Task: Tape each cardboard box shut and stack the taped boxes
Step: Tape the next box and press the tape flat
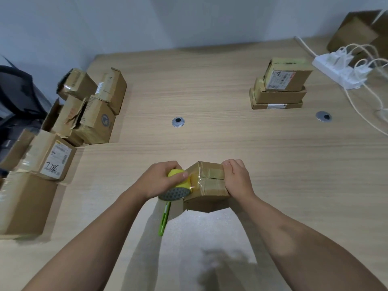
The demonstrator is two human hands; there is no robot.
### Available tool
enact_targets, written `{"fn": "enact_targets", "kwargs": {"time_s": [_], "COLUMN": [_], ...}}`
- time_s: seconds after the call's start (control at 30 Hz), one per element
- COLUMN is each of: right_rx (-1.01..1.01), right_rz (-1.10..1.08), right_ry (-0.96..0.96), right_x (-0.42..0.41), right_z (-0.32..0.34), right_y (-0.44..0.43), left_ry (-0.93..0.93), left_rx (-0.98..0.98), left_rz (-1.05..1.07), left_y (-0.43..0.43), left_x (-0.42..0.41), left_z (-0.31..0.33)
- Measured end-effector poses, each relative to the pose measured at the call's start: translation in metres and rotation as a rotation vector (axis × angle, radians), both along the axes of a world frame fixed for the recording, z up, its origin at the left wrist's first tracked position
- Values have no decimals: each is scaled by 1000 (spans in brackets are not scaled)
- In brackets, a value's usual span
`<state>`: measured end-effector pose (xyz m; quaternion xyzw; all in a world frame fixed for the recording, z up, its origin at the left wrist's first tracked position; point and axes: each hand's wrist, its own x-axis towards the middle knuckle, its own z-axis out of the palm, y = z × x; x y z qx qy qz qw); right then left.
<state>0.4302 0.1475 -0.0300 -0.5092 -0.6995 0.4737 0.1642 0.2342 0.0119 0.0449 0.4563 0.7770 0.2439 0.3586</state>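
Observation:
A small cardboard box (210,181) sits at the near middle of the wooden table (210,80), its top flaps closed along a seam. My left hand (161,179) grips a yellow tape roll (179,183) pressed against the box's left end, where shiny tape runs onto the top. My right hand (236,179) grips the box's right end, fingers curled over the top edge. A stack of three taped boxes (279,85) stands at the far right.
Several untaped boxes (84,110) are heaped along the table's left side, the largest at the near left (25,202). A green utility knife (164,219) lies under my left wrist. A white power strip (340,70) with cables sits far right. Two cable grommets (178,122) dot the table.

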Motion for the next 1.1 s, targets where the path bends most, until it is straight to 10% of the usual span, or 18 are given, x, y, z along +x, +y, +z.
{"fn": "enact_targets", "kwargs": {"time_s": [0.5,0.77,1.1], "right_rx": [19,-154,-88], "right_rz": [-61,-170,-34], "right_ry": [-38,251,55], "right_x": [14,16,16], "right_z": [-27,19,31], "right_y": [5,10,17], "left_ry": [-430,-379,-299], "left_rx": [142,116,98], "left_rz": [30,-2,-69], "left_y": [23,51,66], "left_x": [17,39,54], "left_z": [10,8,12]}}
